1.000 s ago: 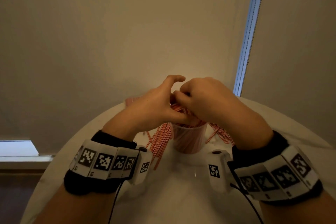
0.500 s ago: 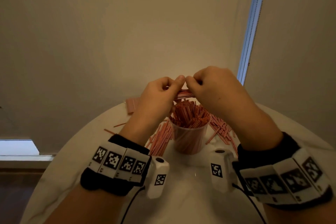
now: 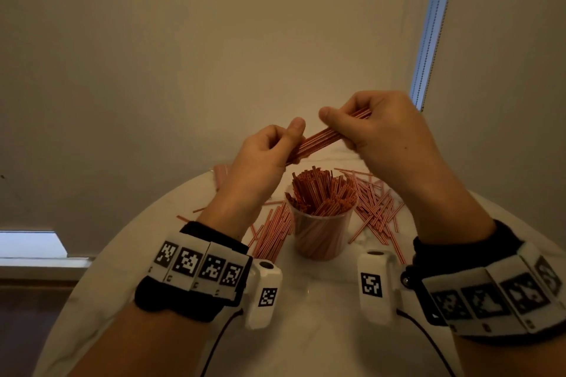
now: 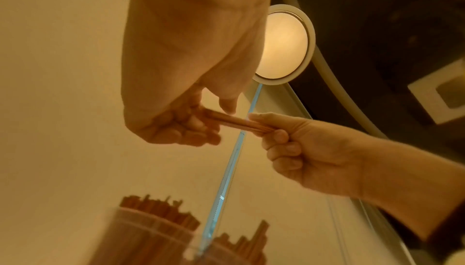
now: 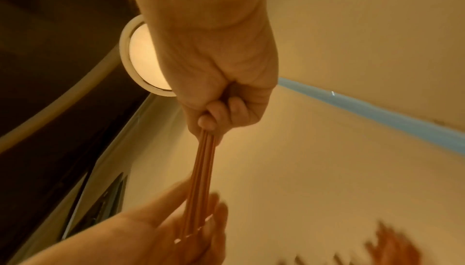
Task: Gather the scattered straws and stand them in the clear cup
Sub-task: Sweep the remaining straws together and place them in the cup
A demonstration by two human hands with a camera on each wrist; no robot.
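- Both hands hold one small bundle of straws [image 3: 324, 138] in the air above the clear cup [image 3: 320, 234]. The left hand [image 3: 263, 159] pinches the near-left end between thumb and curled fingers, and the right hand [image 3: 379, 138] clenches the far-right end in the same way.
- The bundle lies slanted, not yet upright, so it looks like it is being squared up before going in.
- The straws look thin, light and fairly stiff, yet easy to crush or fan apart. A grip near one end lets the free ends splay, so a hold round the middle, with the ends tapped level, probably serves best.
- The cup is already crowded with standing straws [image 3: 323, 193], so a new bundle may jam or tip it; the cup looks light.
- The head view alone shows the loose straws [image 3: 375, 208] to the right of the cup, another pile [image 3: 272, 229] to its left, and the pale round surface [image 3: 315, 300].
- The left wrist view shows the right hand's fingertips [image 4: 280, 137] folded under the bundle, with the cup blurred below.
- The right wrist view looks along the bundle's length to the left hand's fingers [image 5: 214, 215], which are blurred.
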